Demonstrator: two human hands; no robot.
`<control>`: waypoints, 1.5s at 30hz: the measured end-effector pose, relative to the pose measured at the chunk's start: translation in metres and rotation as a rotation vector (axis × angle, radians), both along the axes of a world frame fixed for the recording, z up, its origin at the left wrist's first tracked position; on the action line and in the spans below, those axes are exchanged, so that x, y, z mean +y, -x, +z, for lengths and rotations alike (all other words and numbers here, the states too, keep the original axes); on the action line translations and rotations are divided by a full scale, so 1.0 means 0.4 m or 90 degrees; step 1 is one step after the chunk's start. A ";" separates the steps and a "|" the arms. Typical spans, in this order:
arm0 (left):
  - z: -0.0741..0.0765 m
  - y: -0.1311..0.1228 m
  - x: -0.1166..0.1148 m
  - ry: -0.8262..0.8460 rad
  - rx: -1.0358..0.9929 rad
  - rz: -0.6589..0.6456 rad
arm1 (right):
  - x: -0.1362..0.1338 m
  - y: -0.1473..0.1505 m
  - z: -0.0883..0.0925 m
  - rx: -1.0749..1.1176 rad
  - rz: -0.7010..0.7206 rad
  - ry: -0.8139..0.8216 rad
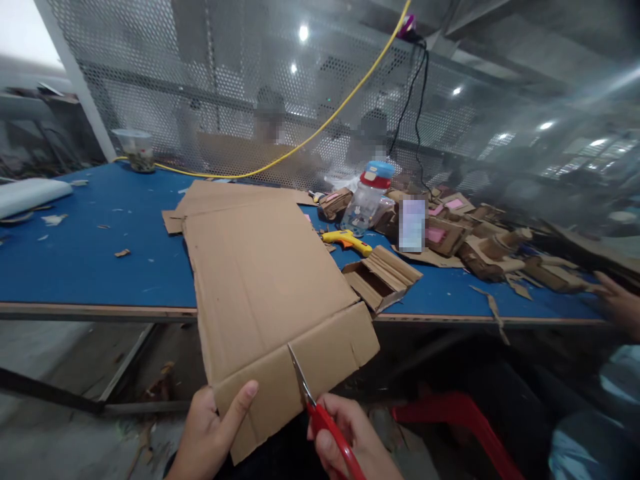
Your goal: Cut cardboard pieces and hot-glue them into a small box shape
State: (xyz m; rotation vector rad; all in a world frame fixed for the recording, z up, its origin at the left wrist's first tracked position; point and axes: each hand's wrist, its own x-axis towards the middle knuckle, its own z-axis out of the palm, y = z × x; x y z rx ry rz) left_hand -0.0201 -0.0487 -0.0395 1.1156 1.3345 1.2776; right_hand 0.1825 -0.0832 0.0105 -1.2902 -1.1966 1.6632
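Note:
A large flat piece of cardboard [270, 267] lies partly on the blue table, its near flap jutting over the front edge. My left hand [215, 427] grips that flap at its left corner, thumb on top and the other fingers hidden underneath. In my right hand [350, 433] is a pair of scissors [327, 427] with red handles. One blade lies over the middle of the flap, its tip near the crease; the other blade is hidden below. Right of the cardboard sits a small open cardboard box [383, 283], with a yellow glue gun [347, 241] behind it.
A clear bottle [360, 207] with a blue-and-red lid and a blurred phone-like screen [412, 225] stand behind. Cardboard pieces [480, 250] heap up at the right of the table [100, 267]. Another person's hand [620, 303] is at far right. A yellow cable [320, 127] hangs across.

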 end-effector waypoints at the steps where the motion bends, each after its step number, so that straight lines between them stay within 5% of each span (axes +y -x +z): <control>1: -0.001 0.000 0.001 0.000 0.000 0.003 | 0.000 -0.001 0.000 -0.002 -0.007 -0.002; 8: -0.024 0.010 0.007 -0.012 0.017 -0.035 | 0.009 0.003 -0.031 -0.021 0.033 0.038; 24: -0.064 0.028 0.009 0.006 0.026 -0.053 | 0.006 0.008 -0.034 -0.098 -0.039 0.044; 35: 0.042 0.000 -0.011 0.059 0.019 -0.009 | 0.000 0.006 -0.025 -0.081 -0.024 0.053; 45: -0.013 0.029 0.012 -0.015 0.048 -0.057 | -0.019 0.006 -0.069 -0.085 -0.053 0.000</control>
